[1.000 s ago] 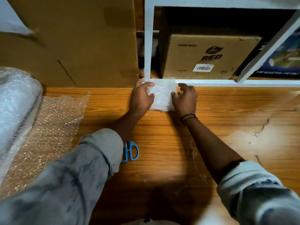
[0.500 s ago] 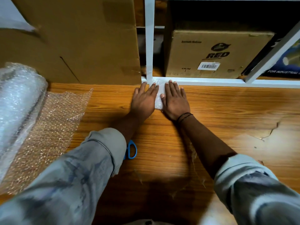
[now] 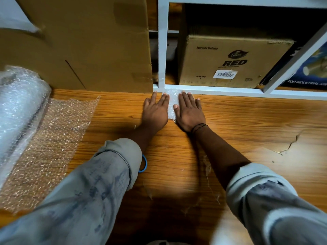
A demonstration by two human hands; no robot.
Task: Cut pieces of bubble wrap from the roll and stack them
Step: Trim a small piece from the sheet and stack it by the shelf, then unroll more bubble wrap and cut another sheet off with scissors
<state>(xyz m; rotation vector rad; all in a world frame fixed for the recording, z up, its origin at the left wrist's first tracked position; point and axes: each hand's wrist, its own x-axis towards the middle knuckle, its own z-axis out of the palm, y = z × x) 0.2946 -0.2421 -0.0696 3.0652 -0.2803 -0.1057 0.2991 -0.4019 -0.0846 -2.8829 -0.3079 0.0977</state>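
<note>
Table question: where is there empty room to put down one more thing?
The bare wood right of the right hand, below the white shelf frame, is free. The left is crowded: the bubble wrap roll and its unrolled sheet. The stack lies under both hands; the scissors peek from the left sleeve.

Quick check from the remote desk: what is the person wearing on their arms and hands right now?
Both hands are bare, with no gloves or rings visible. The left hand comes out of a pale grey sleeve with faded bluish blotches, rolled up to mid-forearm. The right hand has a thin dark band around the wrist, and its sleeve is the same pale grey cloth, also rolled back.
</note>
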